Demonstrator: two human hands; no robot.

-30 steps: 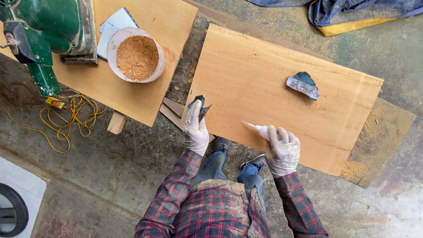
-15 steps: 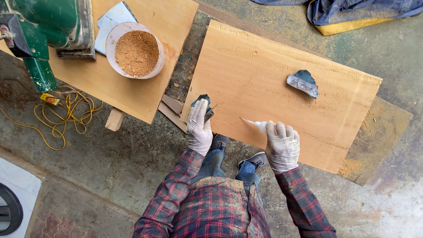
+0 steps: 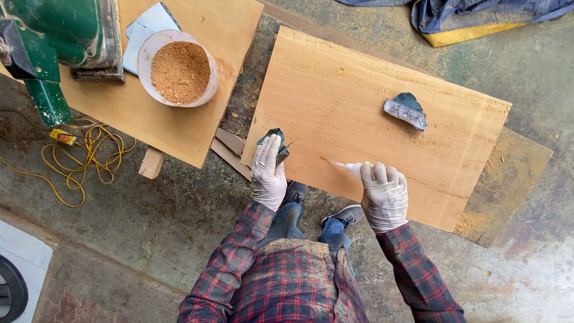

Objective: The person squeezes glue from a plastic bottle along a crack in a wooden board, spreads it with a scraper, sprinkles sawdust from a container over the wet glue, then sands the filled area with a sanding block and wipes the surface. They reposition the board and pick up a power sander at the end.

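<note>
So the person's gloved right hand [image 3: 384, 196] is wrapped tight around a small white squeeze tube [image 3: 350, 168], nozzle pointing up-left across the big pale wooden board [image 3: 382, 101] on the floor, tip right at the surface near the board's near edge. The tube's long axis runs diagonally, away from the wrist toward the board's left end. The left hand [image 3: 268, 170], also in a white glove, has its fingers pressed flat on a dark folded scrap of sandpaper [image 3: 274, 136] at the board's left corner. A second grey-blue folded scrap [image 3: 406, 110] lies well apart, on the far right. Off to the left, a round white tub of orange-brown sawdust [image 3: 179, 69] sits on another plank [image 3: 179, 119] beside a green machine [image 3: 54, 36].
</note>
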